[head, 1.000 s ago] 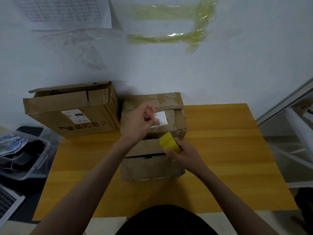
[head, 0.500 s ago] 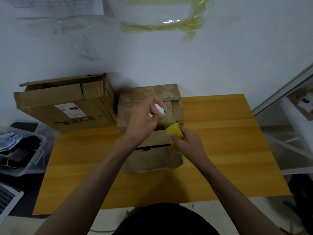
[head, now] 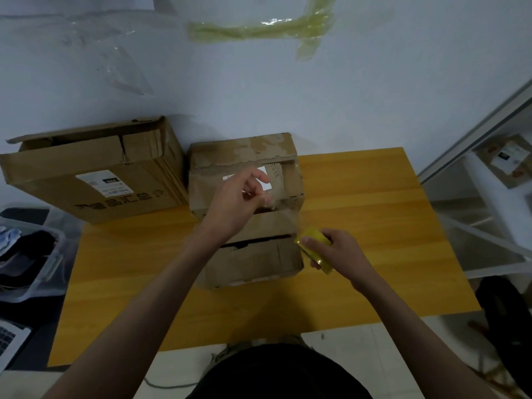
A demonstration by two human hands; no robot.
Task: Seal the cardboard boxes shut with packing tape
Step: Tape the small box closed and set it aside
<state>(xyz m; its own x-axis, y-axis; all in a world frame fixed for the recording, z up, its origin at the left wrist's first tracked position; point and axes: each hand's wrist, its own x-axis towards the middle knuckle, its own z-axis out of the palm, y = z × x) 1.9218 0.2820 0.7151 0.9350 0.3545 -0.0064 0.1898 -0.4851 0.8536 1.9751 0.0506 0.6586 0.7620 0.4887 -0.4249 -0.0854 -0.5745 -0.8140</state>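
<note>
The tape strip point(head: 283, 214), clear and hard to make out, ran between the two hands above the smaller cardboard box point(head: 247, 226), which sat near the middle of the wooden table point(head: 374, 226), toward its far edge. The strip's long axis slanted from its free end, up over the far half of the box top, down to the yellow tape roll point(head: 315, 250) off the box's right side, near its front right corner. The left hand point(head: 239, 203) pinched that free end between thumb and forefinger, held over the white label point(head: 266, 180). The right hand point(head: 339, 251) was curled around the roll, thumb on its outer face.

The box's gap between flaps point(head: 253, 242) lay across the top, left to right, below and nearer the person than the pinched end. So the strip lay at an angle to the seam rather than along it or squarely across it; the left hand was the nearer one to the box top and would likely set the end down first.

A larger cardboard box point(head: 95, 174) stood touching the smaller one at the table's far left corner, its top flaps ajar. A plastic bin point(head: 54, 260) sat off the left edge.
</note>
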